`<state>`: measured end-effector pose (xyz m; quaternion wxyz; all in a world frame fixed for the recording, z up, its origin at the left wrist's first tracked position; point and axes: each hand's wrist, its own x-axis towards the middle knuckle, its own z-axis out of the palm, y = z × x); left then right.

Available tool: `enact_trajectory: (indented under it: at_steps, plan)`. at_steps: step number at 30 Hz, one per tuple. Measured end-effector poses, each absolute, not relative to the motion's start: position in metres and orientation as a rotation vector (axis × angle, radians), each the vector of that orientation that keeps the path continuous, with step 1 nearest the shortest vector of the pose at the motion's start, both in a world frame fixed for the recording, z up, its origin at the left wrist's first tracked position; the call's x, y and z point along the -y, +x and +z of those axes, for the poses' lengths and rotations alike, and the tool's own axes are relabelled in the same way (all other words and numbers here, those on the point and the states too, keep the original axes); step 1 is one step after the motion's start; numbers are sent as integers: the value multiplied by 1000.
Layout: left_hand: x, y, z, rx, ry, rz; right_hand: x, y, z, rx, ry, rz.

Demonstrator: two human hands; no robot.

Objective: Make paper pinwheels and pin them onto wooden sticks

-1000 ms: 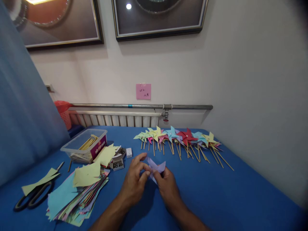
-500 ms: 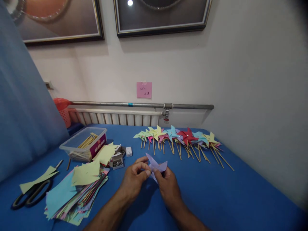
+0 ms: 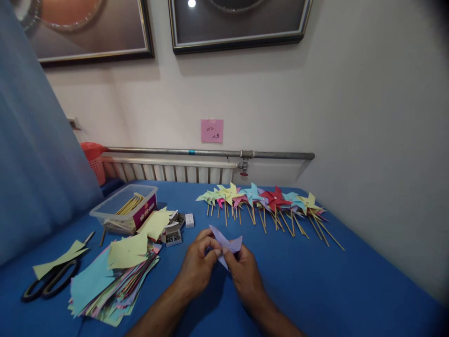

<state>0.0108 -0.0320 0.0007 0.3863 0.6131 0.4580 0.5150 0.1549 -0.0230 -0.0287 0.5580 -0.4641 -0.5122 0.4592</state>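
Between my two hands is a purple paper pinwheel (image 3: pixel 234 244), its blades partly folded in and no stick visible on it. My left hand (image 3: pixel 200 256) pinches its left side, thumb and fingers meeting near the middle of the paper. On the other side my right hand (image 3: pixel 243 267) grips it, the thumb pressed on the front and the fingers behind. Both hands are closed and held above the blue tabletop (image 3: pixel 280 285). Whether a pin sits at the paper's centre is hidden by my fingers.
Finished pinwheels on sticks (image 3: pixel 275 199) lie in a row at the back right. Left of my hands are small boxes of metal pins (image 3: pixel 173 238), a stack of coloured paper (image 3: pixel 94 281), a plastic tub of sticks (image 3: pixel 147 208) and black-handled scissors (image 3: pixel 59 279). A radiator (image 3: pixel 168 173) lines the wall.
My left thumb and fingers have closed in tighter at the middle of the purple pinwheel. The view has shifted slightly; the things on the table have stayed put.
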Motion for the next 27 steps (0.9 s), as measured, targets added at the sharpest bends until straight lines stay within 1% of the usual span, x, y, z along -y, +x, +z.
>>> enact_trajectory:
  at_steps: [19, 27]
  plan:
    - [30, 9, -1, -1169, 1633, 1253, 25, 157, -24, 1255, -1111, 1120]
    - [31, 9, -1, -1232, 1671, 1253, 20, 158, -34, 1281, -1099, 1109]
